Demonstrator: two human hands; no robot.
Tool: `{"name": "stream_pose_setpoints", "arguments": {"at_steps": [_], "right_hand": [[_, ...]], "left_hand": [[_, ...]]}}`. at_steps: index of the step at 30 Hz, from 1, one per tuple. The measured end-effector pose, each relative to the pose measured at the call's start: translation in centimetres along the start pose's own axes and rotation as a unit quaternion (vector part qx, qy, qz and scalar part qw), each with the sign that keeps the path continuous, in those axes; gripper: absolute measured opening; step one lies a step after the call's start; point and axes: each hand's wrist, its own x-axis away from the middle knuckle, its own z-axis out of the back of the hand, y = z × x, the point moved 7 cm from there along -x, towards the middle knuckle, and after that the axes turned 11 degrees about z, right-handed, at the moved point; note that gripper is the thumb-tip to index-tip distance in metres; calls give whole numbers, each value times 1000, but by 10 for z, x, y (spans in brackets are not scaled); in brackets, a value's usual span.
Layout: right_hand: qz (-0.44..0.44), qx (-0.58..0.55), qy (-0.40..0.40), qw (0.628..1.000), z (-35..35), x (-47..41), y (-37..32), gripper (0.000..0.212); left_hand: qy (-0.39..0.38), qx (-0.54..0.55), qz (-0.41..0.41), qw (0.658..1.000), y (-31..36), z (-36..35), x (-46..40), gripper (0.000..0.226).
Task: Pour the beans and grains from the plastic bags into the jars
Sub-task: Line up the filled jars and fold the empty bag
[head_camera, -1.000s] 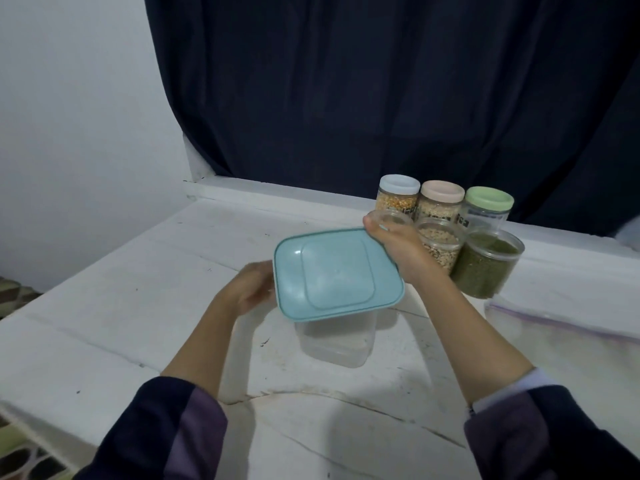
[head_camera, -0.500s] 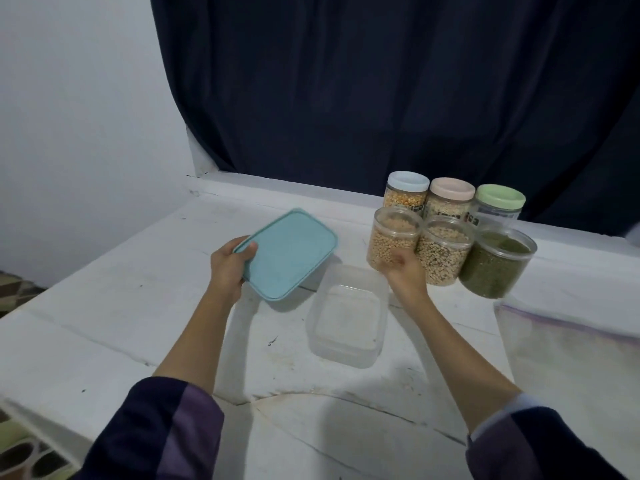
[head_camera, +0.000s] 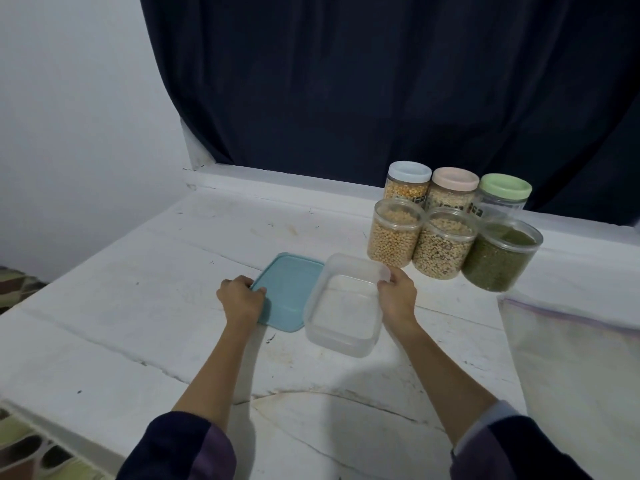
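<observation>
One clear tub (head_camera: 341,308), empty, sits open mid-worktop (head_camera: 138,306), my right hand (head_camera: 394,296) pinching its far right rim. Left hand (head_camera: 240,299) grips the teal lid (head_camera: 289,292), flat just left. Lid: release clear of tub. Steady the tub before pouring. Plastic bag (head_camera: 571,358) lies right; six jars (head_camera: 446,230) behind.

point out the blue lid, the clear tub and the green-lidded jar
blue lid (head_camera: 289,289), head view, middle of its top face
clear tub (head_camera: 346,308), head view, bare floor inside it
green-lidded jar (head_camera: 505,186), head view, top of its green lid
</observation>
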Motion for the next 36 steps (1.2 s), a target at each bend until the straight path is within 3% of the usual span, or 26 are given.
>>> {"name": "stream_pose_setpoints", "arguments": {"at_steps": [7, 8, 10, 14, 17, 21, 25, 31, 36], "right_hand": [[24, 19, -26, 999, -1, -7, -4, 26], [30, 14, -31, 999, 2, -7, -6, 33], [34, -36, 3, 999, 17, -10, -13, 39], [77, -56, 136, 986, 88, -16, -22, 31], [70, -36, 195, 978, 153, -19, -2, 25], [30, 38, 245, 968, 253, -17, 33, 18], [-41, 131, 298, 945, 354, -12, 76, 17], [-257, 285, 253, 888, 433, -5, 142, 37], [-267, 267, 117, 919, 444, -22, 172, 60]], "left_hand": [[-1, -160, 76, 984, 7, 9, 14, 28], [4, -160, 79, 984, 16, 12, 18, 30], [45, -112, 56, 991, 47, 23, 28, 35], [84, 76, -85, 990, 139, 16, 73, 34], [13, 123, -147, 981, 190, -36, 127, 27], [-155, 116, -140, 971, 214, -138, 196, 22], [-267, -11, -47, 962, 207, -221, 253, 54], [-286, -154, -57, 944, 205, -283, 305, 56], [-267, -184, -43, 945, 205, -291, 305, 44]]}}
